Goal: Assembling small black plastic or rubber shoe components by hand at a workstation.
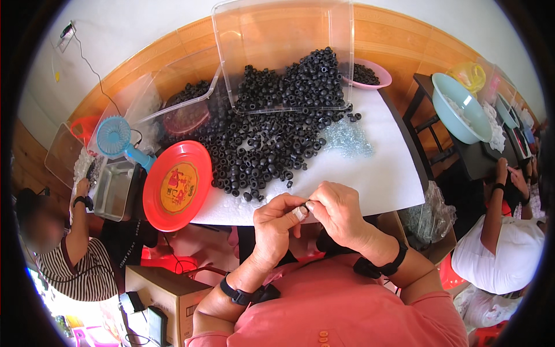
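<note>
My left hand (274, 225) and my right hand (338, 213) meet in front of me at the table's near edge. Both are closed in a pinch around one small black part (306, 205), mostly covered by the fingers. Something white wraps the left thumb (300, 213). Beyond the hands a wide heap of small black hollow parts (254, 153) spreads over the white tabletop. A patch of small clear bead-like pieces (348, 139) lies right of the heap.
A tipped clear plastic bin (283, 34) holds more black parts at the back. A red plate (177, 185) and a blue handheld fan (114, 137) stand left. A pink bowl (378, 74) sits at the back right. Other people work at both sides, near a light-blue basin (462, 113) on the right.
</note>
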The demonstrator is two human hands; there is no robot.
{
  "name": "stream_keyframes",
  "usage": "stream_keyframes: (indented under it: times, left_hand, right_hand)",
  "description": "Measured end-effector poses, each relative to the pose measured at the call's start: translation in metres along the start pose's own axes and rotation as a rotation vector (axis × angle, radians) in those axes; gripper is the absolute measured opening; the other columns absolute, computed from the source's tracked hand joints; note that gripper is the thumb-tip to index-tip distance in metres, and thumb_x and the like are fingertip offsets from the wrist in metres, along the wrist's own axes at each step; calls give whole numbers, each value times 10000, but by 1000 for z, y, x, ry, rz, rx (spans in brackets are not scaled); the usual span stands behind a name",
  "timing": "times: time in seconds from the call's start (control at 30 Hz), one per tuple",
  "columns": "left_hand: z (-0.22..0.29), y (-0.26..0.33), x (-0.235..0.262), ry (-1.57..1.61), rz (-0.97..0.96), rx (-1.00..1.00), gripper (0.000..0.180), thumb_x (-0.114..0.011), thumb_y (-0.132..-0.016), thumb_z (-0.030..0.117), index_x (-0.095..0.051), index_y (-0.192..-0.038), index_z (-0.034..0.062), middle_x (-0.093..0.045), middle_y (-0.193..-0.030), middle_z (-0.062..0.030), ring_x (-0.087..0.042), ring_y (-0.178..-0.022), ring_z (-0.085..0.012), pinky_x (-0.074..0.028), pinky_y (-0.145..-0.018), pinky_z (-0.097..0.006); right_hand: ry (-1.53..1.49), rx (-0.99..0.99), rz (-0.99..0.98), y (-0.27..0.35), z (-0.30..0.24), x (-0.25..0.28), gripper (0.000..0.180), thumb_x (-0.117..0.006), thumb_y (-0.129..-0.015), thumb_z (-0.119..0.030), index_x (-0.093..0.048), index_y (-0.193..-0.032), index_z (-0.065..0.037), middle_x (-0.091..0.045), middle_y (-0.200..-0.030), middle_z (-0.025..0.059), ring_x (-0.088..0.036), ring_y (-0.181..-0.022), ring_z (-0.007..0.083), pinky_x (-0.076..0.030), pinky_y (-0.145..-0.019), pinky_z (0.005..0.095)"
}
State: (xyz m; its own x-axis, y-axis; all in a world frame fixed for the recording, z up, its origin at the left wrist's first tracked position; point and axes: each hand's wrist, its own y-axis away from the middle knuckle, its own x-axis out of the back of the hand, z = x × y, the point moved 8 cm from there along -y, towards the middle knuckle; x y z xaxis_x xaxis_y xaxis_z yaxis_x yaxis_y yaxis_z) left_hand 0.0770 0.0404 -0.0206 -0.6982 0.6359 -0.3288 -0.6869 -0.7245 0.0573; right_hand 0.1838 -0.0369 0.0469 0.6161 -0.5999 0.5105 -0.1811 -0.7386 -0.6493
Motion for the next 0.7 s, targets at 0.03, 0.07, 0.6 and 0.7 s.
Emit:
stream_keyframes:
  times: [0.03,0.07,0.6,0.7]
  left_hand:
    - [1,0,0,10,-5,-22,120,-670,-895,1,-675,-993,-68,-674,-830,-94,-568,-613,-116,-420,-469,-216]
    - [1,0,-1,10,-5,-20,120,-670,-895,1,-675,-993,-68,-674,-830,-94,-568,-613,-116,-420,-469,-216]
    - [-1,2,0,-7,27,-12,99,-657,-895,-24,-676,-991,-39,-666,-834,-58,-543,-608,-80,-417,-478,-204]
    - [-2,3,-1,-3,32,-21,79,-668,-901,-7,-680,-978,-12,-656,-804,-20,-488,-550,-41,-388,-484,-189]
  right_hand:
    - [-1,-1,-1,0,-1,-1,112,-635,-808,18,-534,-795,-29,-532,-703,121,-534,-603,323,-398,-546,417]
    - [19,-8,0,0,-2,-1,110,-631,-811,19,-533,-798,-29,-533,-702,124,-536,-603,326,-399,-547,421]
    - [211,138,-111,-2,-14,0,204,-651,-681,-15,-474,-768,-68,-517,-716,85,-542,-634,299,-416,-578,425]
    - [254,160,-119,-3,-17,-3,204,-644,-675,-10,-468,-759,-67,-512,-712,87,-537,-628,294,-415,-576,421]
